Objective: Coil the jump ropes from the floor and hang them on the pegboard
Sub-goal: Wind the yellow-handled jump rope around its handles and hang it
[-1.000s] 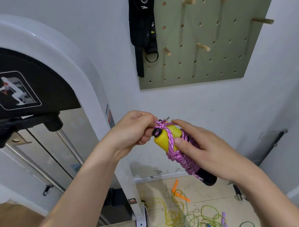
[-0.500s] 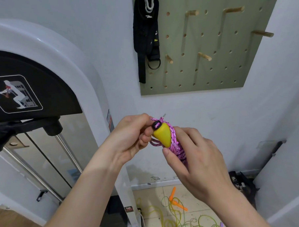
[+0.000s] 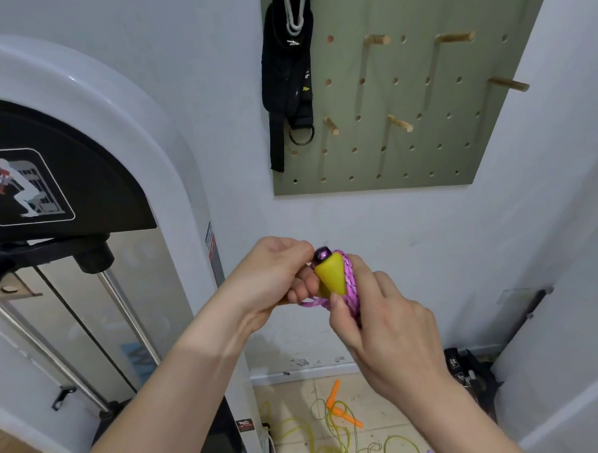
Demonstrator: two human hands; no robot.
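Observation:
Both hands hold a pink jump rope (image 3: 349, 285) wound around its yellow handle (image 3: 330, 277) at chest height, in front of the white wall. My left hand (image 3: 275, 272) pinches a loop of the rope beside the handle's dark tip. My right hand (image 3: 380, 318) grips the wound bundle from the right and below, thumb on the yellow handle. The green pegboard (image 3: 425, 159) hangs on the wall above, with several bare wooden pegs (image 3: 400, 123). A yellow-green jump rope (image 3: 338, 443) with orange handles (image 3: 339, 407) lies tangled on the floor below.
A black strap with a metal ring (image 3: 286, 90) hangs at the pegboard's left edge. A white exercise machine (image 3: 123, 165) with steel rods fills the left. A black bag (image 3: 468, 376) sits on the floor at the right wall corner.
The bundle has turned upright, so the handle's black lower end is now hidden behind my right hand. My right hand shifted under it. The view tilted up slightly.

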